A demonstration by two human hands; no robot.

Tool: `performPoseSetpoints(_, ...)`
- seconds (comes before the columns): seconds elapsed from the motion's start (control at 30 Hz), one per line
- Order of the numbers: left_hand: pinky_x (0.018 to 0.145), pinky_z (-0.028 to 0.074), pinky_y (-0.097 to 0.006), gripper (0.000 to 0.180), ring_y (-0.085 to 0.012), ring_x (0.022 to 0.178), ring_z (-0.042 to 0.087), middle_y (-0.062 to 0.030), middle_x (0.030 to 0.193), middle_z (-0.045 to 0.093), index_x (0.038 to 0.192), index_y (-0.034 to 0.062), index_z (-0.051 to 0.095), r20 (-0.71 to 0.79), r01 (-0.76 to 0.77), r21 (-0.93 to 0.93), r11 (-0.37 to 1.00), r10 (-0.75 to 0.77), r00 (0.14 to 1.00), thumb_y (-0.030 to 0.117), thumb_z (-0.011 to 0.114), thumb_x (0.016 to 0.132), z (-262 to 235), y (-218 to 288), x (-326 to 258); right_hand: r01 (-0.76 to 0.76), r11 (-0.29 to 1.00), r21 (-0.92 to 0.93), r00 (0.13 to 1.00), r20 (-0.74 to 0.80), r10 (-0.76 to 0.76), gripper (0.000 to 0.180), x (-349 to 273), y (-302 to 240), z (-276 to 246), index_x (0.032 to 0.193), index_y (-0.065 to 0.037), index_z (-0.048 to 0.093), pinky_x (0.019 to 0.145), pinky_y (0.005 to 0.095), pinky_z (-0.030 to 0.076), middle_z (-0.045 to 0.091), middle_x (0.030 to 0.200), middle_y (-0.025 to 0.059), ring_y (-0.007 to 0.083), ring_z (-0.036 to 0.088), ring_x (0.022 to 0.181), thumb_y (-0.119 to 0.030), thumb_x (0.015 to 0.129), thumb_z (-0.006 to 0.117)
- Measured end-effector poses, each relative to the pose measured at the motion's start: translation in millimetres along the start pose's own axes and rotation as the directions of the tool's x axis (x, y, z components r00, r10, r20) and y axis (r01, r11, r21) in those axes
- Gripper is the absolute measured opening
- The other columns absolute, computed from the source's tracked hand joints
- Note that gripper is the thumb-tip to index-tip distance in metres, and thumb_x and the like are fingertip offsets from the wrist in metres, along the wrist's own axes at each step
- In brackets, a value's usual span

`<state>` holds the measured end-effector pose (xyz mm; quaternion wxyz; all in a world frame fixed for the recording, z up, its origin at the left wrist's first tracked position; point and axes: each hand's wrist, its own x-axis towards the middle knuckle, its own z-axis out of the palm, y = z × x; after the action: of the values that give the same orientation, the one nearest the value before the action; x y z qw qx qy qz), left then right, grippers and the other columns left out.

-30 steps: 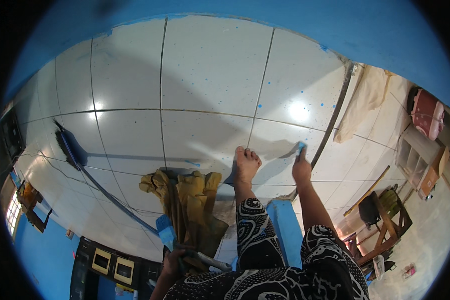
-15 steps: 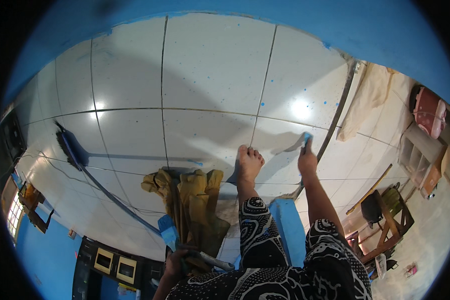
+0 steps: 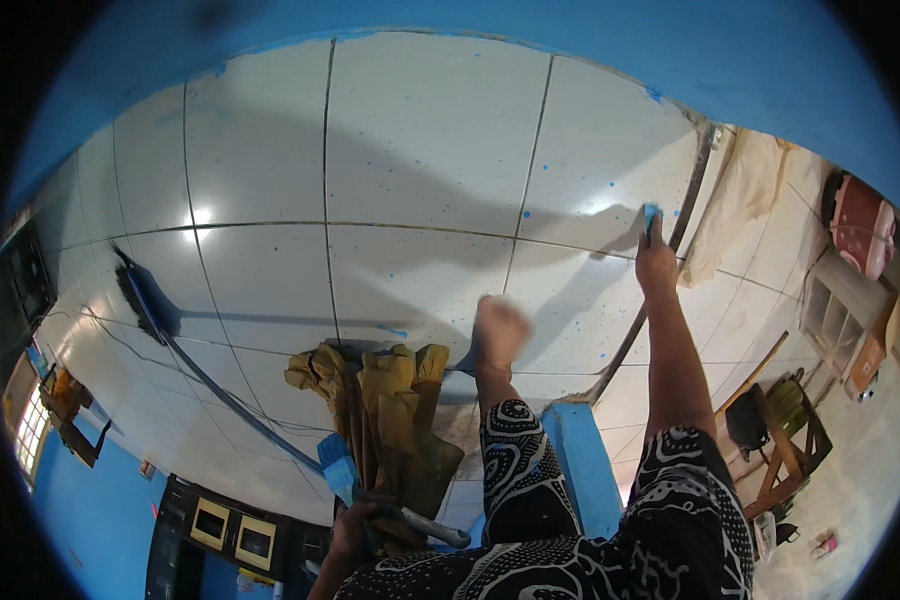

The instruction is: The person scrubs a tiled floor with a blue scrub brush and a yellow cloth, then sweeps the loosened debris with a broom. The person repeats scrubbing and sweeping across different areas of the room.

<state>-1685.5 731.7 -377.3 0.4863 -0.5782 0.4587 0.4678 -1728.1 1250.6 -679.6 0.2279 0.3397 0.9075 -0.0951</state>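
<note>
"The right hand (image 3: 656,270) on my feed: what is it grasping?"

"A small blue tool (image 3: 651,215), with the fingers closed round it. I have it at the far end of the reach, over the white tiles (image 3: 420,130) and just left of the dark seam (image 3: 642,325). I can't tell whether its tip touches the floor."

"And the left hand (image 3: 350,528)?"

"Clasped round a wide paintbrush (image 3: 337,460), blue bristles pointing up and away. A grey handle (image 3: 435,527) sticks out to the right; I can't say whether it belongs to the brush. The mustard cloth (image 3: 390,390) lies just beyond."

"Do you see containers?"

"I see a divided crate (image 3: 835,300) off to the right, below a pinkish bag (image 3: 860,225). I can't make out what the crate's compartments or the bag hold. The dark cabinet (image 3: 175,500) at lower left has cream-framed panels, its inside too dim for me."

"Any lettering?"

"Too small for me to read from here."

"Arm pose?"

"The right arm stretches forward, nearly straight, past the patterned trousers (image 3: 530,480); I have the left one bent low, close to the lap."
</note>
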Motion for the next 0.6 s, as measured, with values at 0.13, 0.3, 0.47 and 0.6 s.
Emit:
performPoseSetpoints(0.13,0.068,0.05,-0.031,0.032,-0.0217,0.075,0.062,-0.0124,0.083,0.064,0.093,-0.0039,0.064,-0.028,-0.015,0.034,0.999,0.016,0.999,0.021,0.049,0.079,5,4,-2,0.053,0.994,-0.091,0.994,0.104,-0.044,0.048,5,-10,-13,0.138,-0.02,0.031,0.066,0.0508,0.047,0.062,0.079,0.0252,0.0425,0.06,0.074,-0.03,0.092,0.044)
performPoseSetpoints(0.3,0.079,0.048,-0.033,0.038,-0.0246,0.081,0.061,-0.0174,0.086,0.064,0.094,-0.0078,0.062,0.0,-0.036,0.115,0.993,0.036,0.999,0.02,0.045,0.075,-5,-2,0,0.007,0.993,-0.121,0.985,0.171,0.014,0.051,-17,2,-5,0.139,-0.017,0.027,0.067,0.0513,0.046,0.062,0.08,0.026,0.0428,0.06,0.075,-0.03,0.092,0.042)
performPoseSetpoints(0.47,0.079,0.048,-0.033,0.037,-0.025,0.08,0.061,-0.0179,0.086,0.064,0.094,-0.0078,0.062,0.017,-0.053,0.102,0.993,0.052,0.999,0.02,0.045,0.075,-5,-4,5,0.06,0.996,-0.069,0.998,0.016,-0.059,0.05,22,3,-3,0.138,-0.016,0.029,0.062,0.0524,0.046,0.061,0.075,0.026,0.0433,0.06,0.07,-0.029,0.091,0.044)
performPoseSetpoints(0.6,0.078,0.049,-0.034,0.037,-0.0253,0.08,0.062,-0.0183,0.085,0.064,0.093,-0.0078,0.062,0.111,-0.39,0.337,0.857,0.375,0.92,0.019,0.046,0.075,-13,-14,2,0.063,0.993,-0.101,0.992,0.119,-0.051,0.053,-34,35,20,0.14,-0.019,0.027,0.062,0.0518,0.047,0.061,0.079,0.0257,0.0428,0.06,0.073,-0.029,0.091,0.046)
